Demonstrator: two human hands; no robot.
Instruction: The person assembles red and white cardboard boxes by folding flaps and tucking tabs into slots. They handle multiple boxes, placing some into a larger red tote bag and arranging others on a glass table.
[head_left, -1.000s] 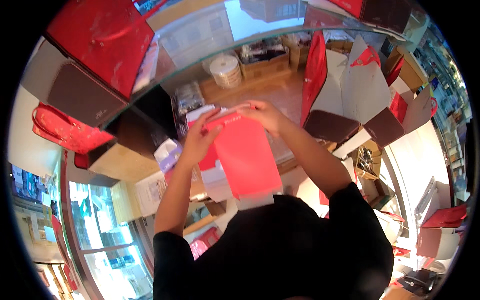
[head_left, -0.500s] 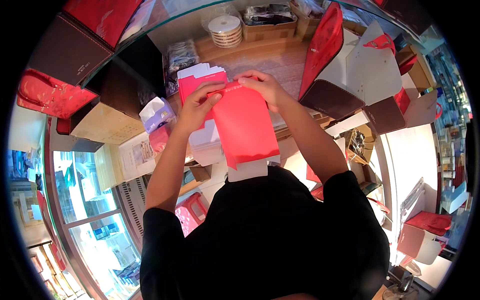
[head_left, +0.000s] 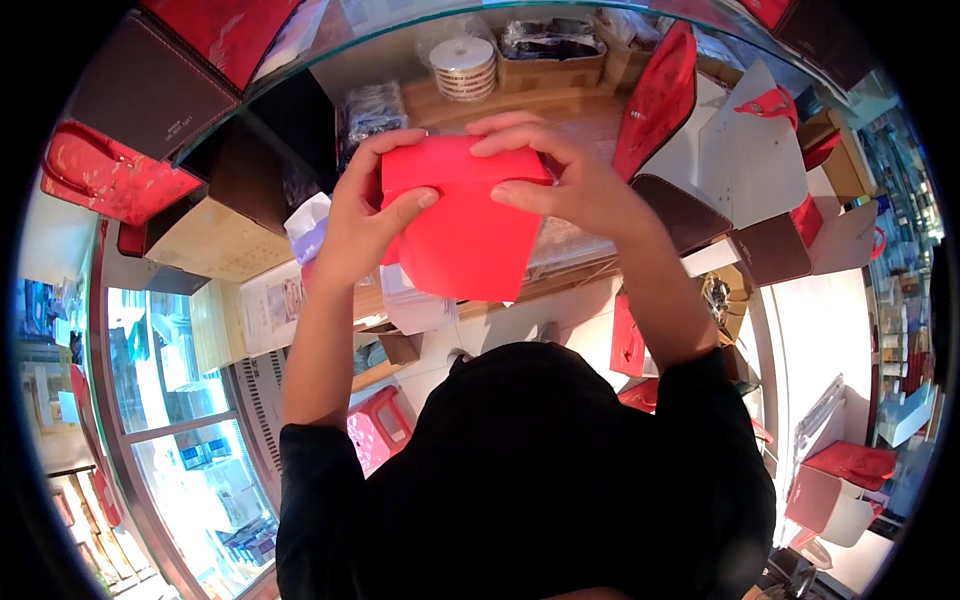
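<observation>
Between my two hands a red cardboard box [head_left: 465, 235] is held up over the counter, its folded end turned toward the far side. My left hand [head_left: 365, 205] grips its left edge, thumb on the near face and fingers round the far corner. On the other side my right hand [head_left: 560, 180] has its thumb on the near face and its fingers bent over the top edge. Under the box, white card flaps [head_left: 415, 305] show at the counter's near edge; the box hides most of what lies behind it.
A spool stack of white reels [head_left: 463, 70] stands at the back beside an open cardboard carton [head_left: 550, 65] of dark packets. To the right are red and brown gift bags [head_left: 660, 95]. A purple tissue pack [head_left: 308, 235] sits left. A pink stool [head_left: 380, 430] is below on the floor.
The box has been tilted up and raised toward me, so its end panel now shows. Both hands have shifted from its far edge to its two sides, and the white flap at its near end is out of sight.
</observation>
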